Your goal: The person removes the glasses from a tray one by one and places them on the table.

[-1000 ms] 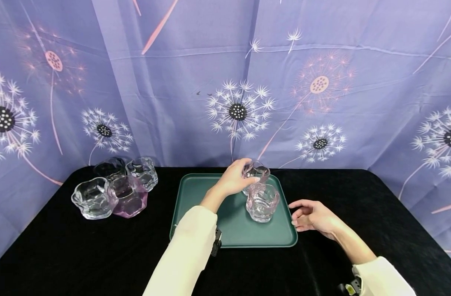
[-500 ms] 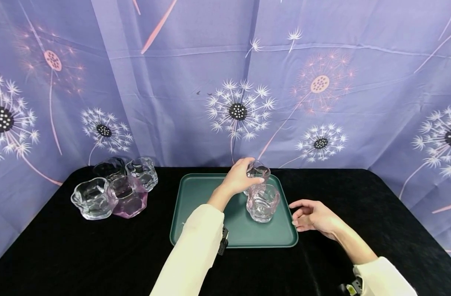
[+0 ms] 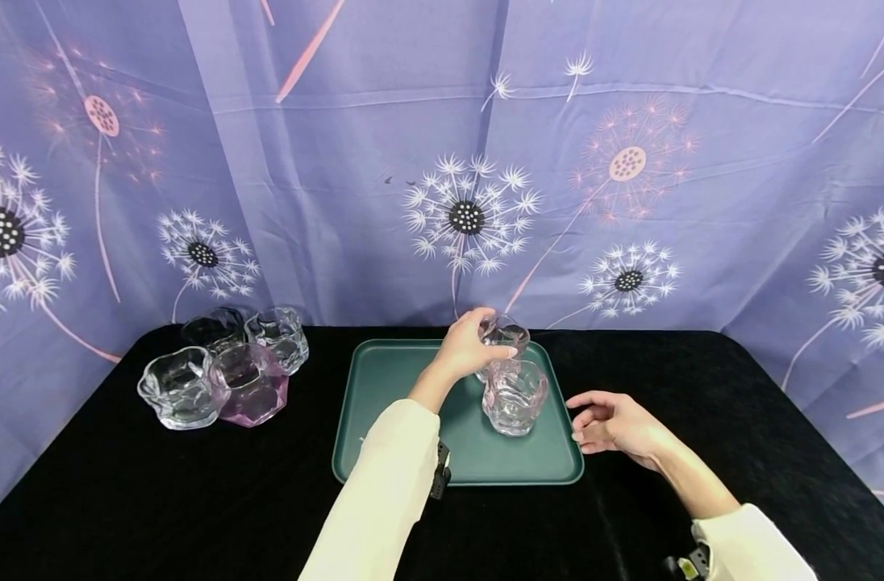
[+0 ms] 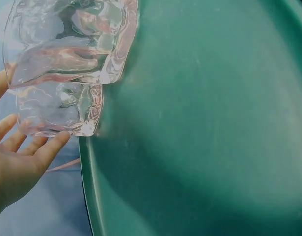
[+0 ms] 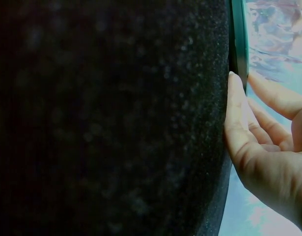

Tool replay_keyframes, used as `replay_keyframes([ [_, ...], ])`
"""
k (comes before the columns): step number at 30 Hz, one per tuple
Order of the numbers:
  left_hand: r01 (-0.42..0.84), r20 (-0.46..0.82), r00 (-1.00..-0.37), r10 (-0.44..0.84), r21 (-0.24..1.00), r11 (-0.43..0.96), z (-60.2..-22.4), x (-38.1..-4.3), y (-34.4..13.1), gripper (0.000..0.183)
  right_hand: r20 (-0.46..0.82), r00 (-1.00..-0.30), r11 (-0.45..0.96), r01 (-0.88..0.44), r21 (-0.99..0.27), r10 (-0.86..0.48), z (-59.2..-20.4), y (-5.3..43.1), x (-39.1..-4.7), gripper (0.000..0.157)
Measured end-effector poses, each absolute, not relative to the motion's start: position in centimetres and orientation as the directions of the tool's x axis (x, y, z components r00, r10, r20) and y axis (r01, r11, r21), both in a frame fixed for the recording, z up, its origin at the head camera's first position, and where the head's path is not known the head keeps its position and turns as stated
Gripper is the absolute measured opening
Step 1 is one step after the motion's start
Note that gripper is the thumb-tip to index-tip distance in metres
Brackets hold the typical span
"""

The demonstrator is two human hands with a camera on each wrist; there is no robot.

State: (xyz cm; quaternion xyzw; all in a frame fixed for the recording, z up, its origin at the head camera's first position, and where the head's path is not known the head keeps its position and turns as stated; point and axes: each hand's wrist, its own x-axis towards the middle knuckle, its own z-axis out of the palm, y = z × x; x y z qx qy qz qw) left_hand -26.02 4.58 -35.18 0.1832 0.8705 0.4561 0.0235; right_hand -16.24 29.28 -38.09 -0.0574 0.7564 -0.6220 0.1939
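A pale pink glass cup stands upright near the far edge of the green tray. My left hand holds this cup from the left, its fingers and thumb spread around it, as the left wrist view also shows. In front of it on the tray sits another pale pink glass cup, partly overlapping it in the head view. My right hand is at the tray's right edge. The right wrist view shows its fingertips on either side of the rim.
To the left, on the black cloth, several glass cups stand close together: a clear cup, a purple cup, another clear cup and a dark one. Behind the table hangs a purple curtain with dandelions.
The left hand and sleeve have shifted slightly to the right, the hand staying at the far cup. The right hand, tray and cups look unchanged.
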Motion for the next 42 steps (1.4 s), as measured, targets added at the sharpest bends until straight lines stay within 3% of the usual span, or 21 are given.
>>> replay_keyframes([
  [10, 0.28, 0.131, -0.937, 0.323, 0.835, 0.474, -35.2, -26.4, 4.5, 0.07, -0.231, -0.921, 0.238, 0.158, -0.958, -0.315, -38.1, 29.3, -16.2, 0.055],
  [30, 0.341, 0.192, -0.927, 0.321, 0.786, 0.516, -35.6, -26.7, 4.2, 0.063, -0.235, -0.924, 0.235, 0.167, -0.957, -0.301, -38.2, 29.3, -16.2, 0.056],
  [42, 0.323, 0.149, -0.917, 0.371, 0.823, 0.468, -35.9, -27.0, 2.7, 0.061, -0.232, -0.923, 0.23, 0.164, -0.959, -0.307, -38.1, 29.3, -16.2, 0.055],
])
